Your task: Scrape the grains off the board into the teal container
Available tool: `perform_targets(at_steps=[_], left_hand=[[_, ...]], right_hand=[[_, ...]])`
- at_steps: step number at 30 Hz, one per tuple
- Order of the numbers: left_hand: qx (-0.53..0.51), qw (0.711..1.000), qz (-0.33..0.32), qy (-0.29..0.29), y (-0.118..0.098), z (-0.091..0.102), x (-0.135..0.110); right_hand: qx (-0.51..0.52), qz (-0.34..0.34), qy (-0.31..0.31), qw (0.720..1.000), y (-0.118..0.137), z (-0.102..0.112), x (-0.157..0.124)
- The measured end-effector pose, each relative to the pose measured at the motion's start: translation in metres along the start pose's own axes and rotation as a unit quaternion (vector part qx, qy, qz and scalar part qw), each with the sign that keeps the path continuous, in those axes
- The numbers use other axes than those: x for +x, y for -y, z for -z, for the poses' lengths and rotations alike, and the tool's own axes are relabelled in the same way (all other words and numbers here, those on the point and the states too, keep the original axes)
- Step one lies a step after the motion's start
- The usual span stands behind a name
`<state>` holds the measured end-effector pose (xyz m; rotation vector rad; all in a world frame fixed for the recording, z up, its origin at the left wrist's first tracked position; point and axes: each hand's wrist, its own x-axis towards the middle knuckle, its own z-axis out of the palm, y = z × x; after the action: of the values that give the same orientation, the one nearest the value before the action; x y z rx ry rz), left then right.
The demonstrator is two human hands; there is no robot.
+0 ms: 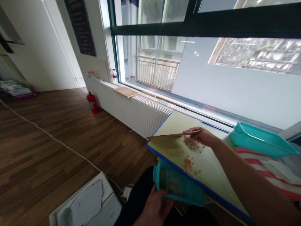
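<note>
My right hand (pixel 203 136) is closed on a thin flat board (pixel 166 136), which it holds edge-down over a pale cutting board (pixel 218 160) with a blue rim. Under and beside the thin board lies a pile of orange and whitish bits (pixel 191 144). A second pile of orange crumbs (pixel 190 166) sits closer to the blue rim. My left hand (pixel 156 202) grips the near side of a teal plastic bin (pixel 188 199), held just below the board's near edge above my lap. Some pale crumbs show inside the bin, dim in shadow.
Another teal bin (pixel 263 138) and a red-and-white striped cloth (pixel 251 160) are on the right. A radiator (pixel 131 110) runs below the window, carrying a wooden board (pixel 125 92). A fire extinguisher (pixel 92 103), a white cable (pixel 58 141) and a white box (pixel 87 201) are on the floor.
</note>
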<state>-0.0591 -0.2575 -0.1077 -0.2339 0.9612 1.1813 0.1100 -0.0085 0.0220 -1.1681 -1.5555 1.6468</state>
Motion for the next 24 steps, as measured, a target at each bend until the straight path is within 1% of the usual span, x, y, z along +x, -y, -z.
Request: perform_targets(at_steps=[4,7,12,17,20,24], left_hand=[[-0.009,1.0,-0.008,-0.028,0.0,-0.001,-0.004],[-0.007,0.999,-0.024,-0.036,0.0,-0.002,-0.007],[0.019,0.999,-0.025,-0.024,0.001,-0.004,-0.009],[0.034,0.999,-0.033,0.003,0.004,-0.006,-0.012],[0.044,0.999,-0.027,-0.004,0.007,-0.009,-0.012],[0.051,0.998,-0.02,-0.011,0.013,-0.015,-0.012]], right_hand=[[0.002,0.007,0.024,1.0,-0.002,0.004,-0.005],[0.005,0.025,0.039,0.999,-0.005,0.007,-0.01],[-0.005,0.049,0.062,0.997,-0.007,0.008,-0.02],[-0.026,0.087,0.108,0.99,-0.009,0.013,-0.034],[-0.04,0.093,0.119,0.988,-0.011,0.016,-0.044],[-0.03,0.105,0.115,0.987,-0.017,0.019,-0.055]])
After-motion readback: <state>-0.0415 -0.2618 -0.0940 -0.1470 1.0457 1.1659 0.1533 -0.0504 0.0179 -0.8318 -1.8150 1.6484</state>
